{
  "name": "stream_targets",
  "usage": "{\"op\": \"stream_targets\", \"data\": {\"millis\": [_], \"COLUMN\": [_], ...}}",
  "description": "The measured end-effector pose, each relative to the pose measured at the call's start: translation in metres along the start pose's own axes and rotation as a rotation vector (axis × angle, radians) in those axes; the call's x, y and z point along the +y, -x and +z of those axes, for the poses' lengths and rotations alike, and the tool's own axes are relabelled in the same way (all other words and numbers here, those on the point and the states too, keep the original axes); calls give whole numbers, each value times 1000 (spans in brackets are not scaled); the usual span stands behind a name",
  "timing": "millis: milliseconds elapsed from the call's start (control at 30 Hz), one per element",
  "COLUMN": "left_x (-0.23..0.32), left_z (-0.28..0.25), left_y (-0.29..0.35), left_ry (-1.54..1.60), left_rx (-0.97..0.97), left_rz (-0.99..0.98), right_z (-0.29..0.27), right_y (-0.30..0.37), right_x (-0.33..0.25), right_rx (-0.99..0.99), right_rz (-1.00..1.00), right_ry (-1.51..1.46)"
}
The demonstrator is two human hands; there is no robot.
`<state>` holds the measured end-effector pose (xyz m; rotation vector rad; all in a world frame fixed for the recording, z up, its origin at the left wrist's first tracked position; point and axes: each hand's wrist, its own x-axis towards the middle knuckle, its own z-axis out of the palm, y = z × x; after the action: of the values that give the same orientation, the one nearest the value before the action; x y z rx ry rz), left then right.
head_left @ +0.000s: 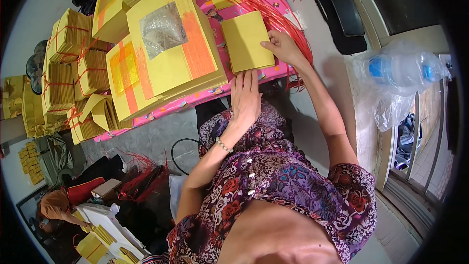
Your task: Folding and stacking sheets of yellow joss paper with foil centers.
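Purple floral blouse [293, 178], short sleeves [354, 188]; beaded bracelet [223, 145].

Tall paper stack [168, 76] left, narrow pink cloth [216, 32] gap, folded paper [246, 41] right

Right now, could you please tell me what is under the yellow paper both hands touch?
Pink cloth shows around the yellow paper, which the left hand touches at its near edge and the right hand at its right edge; anything directly beneath is covered.
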<state>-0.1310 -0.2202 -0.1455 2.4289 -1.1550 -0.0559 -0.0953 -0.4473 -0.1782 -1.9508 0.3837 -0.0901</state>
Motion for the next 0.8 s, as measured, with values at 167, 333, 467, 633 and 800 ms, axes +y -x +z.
{"op": "stream_targets", "data": {"millis": [167,333,467,633,800], "left_x": [-1,-2,-2,-7,-14], "left_z": [2,-4,-6,1,9], "left_y": [2,2,-6,-19,-18], "left_ry": [-14,89,139,47,-9], "left_rx": [-5,65,229,220,160], "left_rz": [8,23,54,53,33], "right_z": [1,4,1,2,-4], "right_y": [0,2,4,7,23], "right_x": [1,0,-11,-12,-59], "right_rx": [-5,47,32,58,91], "right_rz": [28,-29,-7,7,-10], "right_ry": [2,92,153,191,370]}}
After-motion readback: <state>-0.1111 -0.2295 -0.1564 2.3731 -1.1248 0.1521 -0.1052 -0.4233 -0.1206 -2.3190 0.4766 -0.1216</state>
